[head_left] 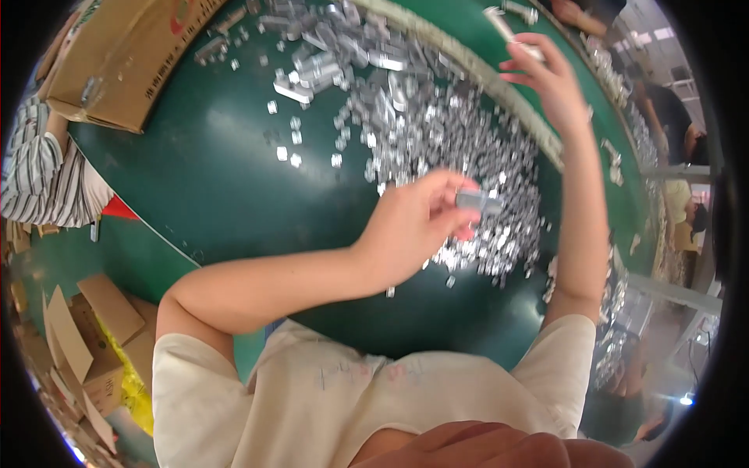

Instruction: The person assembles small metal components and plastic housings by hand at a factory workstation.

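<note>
My left hand (406, 222) is closed over the middle of the green table, pinching a small grey metal block (470, 200) between thumb and fingers. Beneath and beyond it spreads a heap of small shiny metal pieces (445, 132). Longer silver metal bars (316, 74) lie piled at the heap's far side. At the upper right my right hand (550, 82) reaches past a pale raised strip (425, 30), its fingers around the near end of a long whitish piece (503, 27). Motion blur hides that piece's exact kind.
A large cardboard box (117, 70) stands at the far left, near a person in a striped top (35, 168). Open cartons (82, 343) with yellow plastic (134, 382) sit at lower left. More metal parts (612, 164) and other people are along the right side.
</note>
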Motion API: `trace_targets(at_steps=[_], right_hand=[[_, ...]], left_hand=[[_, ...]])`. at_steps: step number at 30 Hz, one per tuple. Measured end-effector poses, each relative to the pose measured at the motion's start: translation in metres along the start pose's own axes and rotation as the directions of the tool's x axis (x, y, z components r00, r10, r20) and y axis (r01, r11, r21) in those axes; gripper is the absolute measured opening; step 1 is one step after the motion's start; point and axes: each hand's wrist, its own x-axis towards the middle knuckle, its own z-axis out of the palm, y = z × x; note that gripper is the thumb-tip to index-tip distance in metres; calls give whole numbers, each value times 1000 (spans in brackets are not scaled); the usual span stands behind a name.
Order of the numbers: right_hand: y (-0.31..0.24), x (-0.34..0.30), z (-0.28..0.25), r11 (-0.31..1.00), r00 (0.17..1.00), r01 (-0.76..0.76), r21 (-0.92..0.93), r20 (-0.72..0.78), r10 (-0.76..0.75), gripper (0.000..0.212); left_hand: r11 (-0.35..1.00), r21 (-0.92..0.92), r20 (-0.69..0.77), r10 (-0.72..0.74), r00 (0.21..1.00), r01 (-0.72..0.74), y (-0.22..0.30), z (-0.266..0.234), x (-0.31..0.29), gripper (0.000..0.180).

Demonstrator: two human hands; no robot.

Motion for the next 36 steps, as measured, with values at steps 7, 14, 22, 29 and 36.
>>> trace_targets(at_steps=[7, 14, 22, 29, 36], right_hand=[[-56, -193, 23, 855, 954, 237, -462, -54, -294, 34], [-52, -233, 36, 831, 978, 162, -533, -22, -206, 33], [-49, -236, 37, 857, 985, 137, -496, -21, -170, 32], [-44, -233, 38, 829, 977, 186, -528, 8, -214, 31], [-33, -231, 62, 996, 979, -82, -23, -190, 76, 33]], left_hand=[[1000, 14, 152, 19, 988, -21, 10, 5, 0, 31], [996, 64, 200, 52, 978, -66, 3, 18, -11, 26], [996, 70, 208, 46, 977, -61, 2, 20, -16, 30], [988, 57, 196, 127, 972, -140, 2, 21, -14, 24], [928, 297, 124, 198, 972, -227, -21, 14, -10, 22]])
